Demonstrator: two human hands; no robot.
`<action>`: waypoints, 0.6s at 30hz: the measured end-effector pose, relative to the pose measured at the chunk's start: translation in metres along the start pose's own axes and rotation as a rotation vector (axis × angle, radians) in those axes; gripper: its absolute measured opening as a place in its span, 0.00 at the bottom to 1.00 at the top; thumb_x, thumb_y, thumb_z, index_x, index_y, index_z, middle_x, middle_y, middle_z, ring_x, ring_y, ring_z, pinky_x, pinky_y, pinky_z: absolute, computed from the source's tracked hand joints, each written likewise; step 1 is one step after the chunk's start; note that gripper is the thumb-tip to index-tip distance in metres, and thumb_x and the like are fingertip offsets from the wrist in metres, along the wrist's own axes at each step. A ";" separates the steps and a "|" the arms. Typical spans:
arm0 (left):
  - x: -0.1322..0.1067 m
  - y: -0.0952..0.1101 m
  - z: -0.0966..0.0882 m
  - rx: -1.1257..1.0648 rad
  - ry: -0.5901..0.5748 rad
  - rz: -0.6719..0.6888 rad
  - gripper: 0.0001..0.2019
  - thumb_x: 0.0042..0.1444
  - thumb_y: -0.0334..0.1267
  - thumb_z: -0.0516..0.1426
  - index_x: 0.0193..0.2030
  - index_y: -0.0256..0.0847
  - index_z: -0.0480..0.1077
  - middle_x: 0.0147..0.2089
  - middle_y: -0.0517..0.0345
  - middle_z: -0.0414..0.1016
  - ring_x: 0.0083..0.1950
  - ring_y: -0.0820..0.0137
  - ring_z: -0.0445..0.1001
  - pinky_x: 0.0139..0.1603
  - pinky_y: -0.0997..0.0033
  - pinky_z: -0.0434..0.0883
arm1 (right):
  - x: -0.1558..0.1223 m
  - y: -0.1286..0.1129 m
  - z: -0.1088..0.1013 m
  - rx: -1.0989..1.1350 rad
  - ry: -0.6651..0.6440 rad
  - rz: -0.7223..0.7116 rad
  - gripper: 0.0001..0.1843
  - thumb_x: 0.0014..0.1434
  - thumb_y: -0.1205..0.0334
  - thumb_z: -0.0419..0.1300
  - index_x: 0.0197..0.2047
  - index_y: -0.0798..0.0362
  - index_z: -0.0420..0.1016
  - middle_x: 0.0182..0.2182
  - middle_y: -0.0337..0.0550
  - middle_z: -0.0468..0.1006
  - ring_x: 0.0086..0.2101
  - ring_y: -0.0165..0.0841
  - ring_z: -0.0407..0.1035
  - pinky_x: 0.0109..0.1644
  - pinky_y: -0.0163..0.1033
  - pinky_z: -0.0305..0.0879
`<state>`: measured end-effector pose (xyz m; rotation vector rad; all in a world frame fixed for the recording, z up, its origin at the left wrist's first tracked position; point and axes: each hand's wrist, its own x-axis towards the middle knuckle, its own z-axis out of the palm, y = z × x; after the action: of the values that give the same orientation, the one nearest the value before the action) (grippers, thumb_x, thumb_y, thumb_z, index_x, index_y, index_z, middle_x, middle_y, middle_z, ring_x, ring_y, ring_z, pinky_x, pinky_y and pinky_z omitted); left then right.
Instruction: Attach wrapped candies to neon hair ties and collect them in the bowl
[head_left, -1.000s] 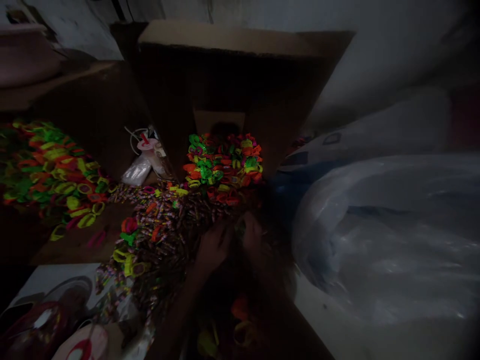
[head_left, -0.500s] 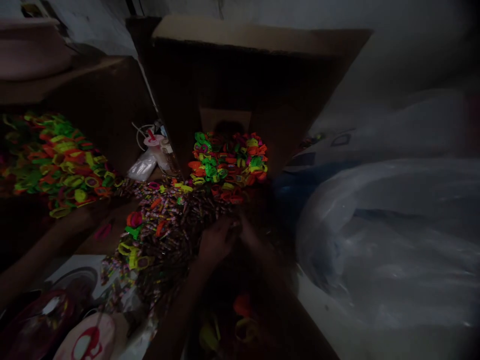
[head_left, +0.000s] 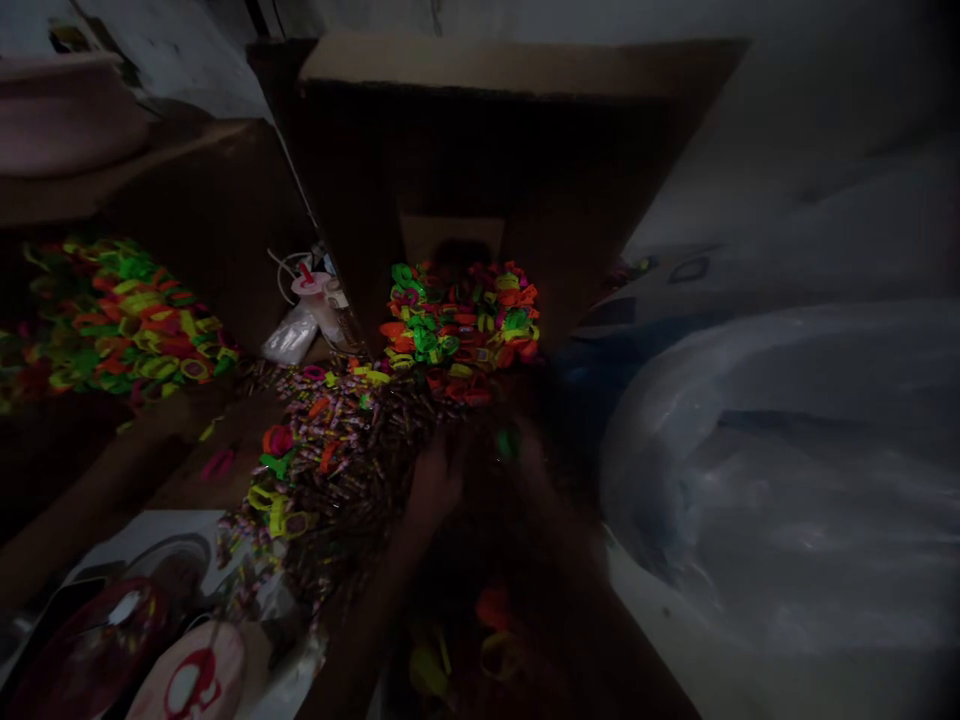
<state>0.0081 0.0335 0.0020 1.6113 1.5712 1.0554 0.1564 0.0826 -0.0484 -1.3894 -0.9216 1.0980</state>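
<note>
Green piece [head_left: 508, 442] — in the right grip [head_left: 531, 462].

No words or numbers can be read. At eight o'clock, a red and white picture mark [head_left: 199, 682] is seen on a round pink lid [head_left: 229, 650]. Between two and three o'clock, a dark box-shaped line [head_left: 690, 270] is seen. Any print on the little wrapped sticks [head_left: 346, 420], near eight o'clock, or the bright bands [head_left: 150, 325], near nine, is too small to be read.
</note>
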 end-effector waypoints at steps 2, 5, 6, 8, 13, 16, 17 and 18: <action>-0.001 0.005 0.002 -0.074 -0.032 -0.021 0.15 0.65 0.39 0.51 0.56 0.42 0.68 0.56 0.51 0.76 0.58 0.62 0.73 0.60 0.61 0.68 | 0.000 -0.004 0.003 -0.023 0.040 -0.033 0.24 0.55 0.42 0.51 0.35 0.52 0.77 0.33 0.46 0.80 0.38 0.37 0.73 0.45 0.41 0.69; -0.002 0.010 0.004 -0.152 -0.084 -0.036 0.14 0.65 0.37 0.50 0.53 0.42 0.71 0.57 0.53 0.76 0.58 0.64 0.73 0.61 0.63 0.67 | -0.003 -0.008 0.006 -0.115 0.036 -0.094 0.23 0.56 0.43 0.50 0.36 0.51 0.77 0.38 0.46 0.81 0.42 0.37 0.72 0.52 0.43 0.67; -0.002 0.010 0.005 -0.159 -0.086 -0.028 0.14 0.65 0.36 0.50 0.53 0.42 0.71 0.56 0.53 0.76 0.58 0.65 0.74 0.61 0.63 0.68 | -0.005 -0.009 0.006 -0.137 0.024 -0.106 0.24 0.57 0.44 0.49 0.38 0.51 0.78 0.40 0.47 0.81 0.44 0.38 0.72 0.54 0.44 0.66; -0.002 0.011 0.006 -0.144 -0.071 0.010 0.14 0.65 0.35 0.49 0.53 0.41 0.71 0.56 0.51 0.76 0.58 0.65 0.74 0.61 0.63 0.67 | -0.009 -0.012 0.009 -0.160 -0.011 -0.117 0.24 0.58 0.43 0.49 0.40 0.51 0.78 0.42 0.47 0.81 0.47 0.38 0.72 0.57 0.44 0.64; -0.002 0.010 0.006 -0.087 -0.052 0.075 0.14 0.65 0.33 0.48 0.52 0.40 0.70 0.54 0.49 0.77 0.56 0.64 0.75 0.59 0.62 0.69 | -0.018 -0.018 0.017 -0.109 -0.118 -0.109 0.26 0.62 0.43 0.47 0.42 0.53 0.79 0.42 0.46 0.82 0.43 0.37 0.73 0.55 0.44 0.66; -0.002 0.006 0.008 -0.041 -0.030 0.106 0.14 0.64 0.33 0.48 0.53 0.41 0.69 0.53 0.49 0.77 0.55 0.63 0.75 0.58 0.61 0.70 | -0.020 -0.020 0.017 -0.157 -0.074 -0.143 0.27 0.63 0.43 0.46 0.44 0.53 0.78 0.44 0.48 0.81 0.46 0.38 0.73 0.58 0.46 0.64; -0.002 0.004 0.008 -0.023 -0.029 0.111 0.14 0.65 0.33 0.48 0.53 0.41 0.69 0.52 0.49 0.77 0.54 0.63 0.75 0.57 0.61 0.70 | -0.021 -0.020 0.017 -0.185 -0.064 -0.168 0.27 0.64 0.43 0.46 0.45 0.53 0.78 0.46 0.48 0.81 0.48 0.39 0.72 0.60 0.46 0.63; -0.002 0.002 0.009 -0.001 -0.032 0.117 0.14 0.65 0.33 0.48 0.53 0.41 0.69 0.52 0.49 0.77 0.53 0.63 0.76 0.57 0.61 0.71 | -0.021 -0.020 0.017 -0.214 -0.070 -0.194 0.27 0.65 0.44 0.45 0.46 0.52 0.77 0.47 0.49 0.80 0.49 0.38 0.72 0.61 0.46 0.62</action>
<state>0.0172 0.0320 -0.0003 1.7283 1.4707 1.0859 0.1357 0.0694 -0.0258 -1.4060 -1.2267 0.9266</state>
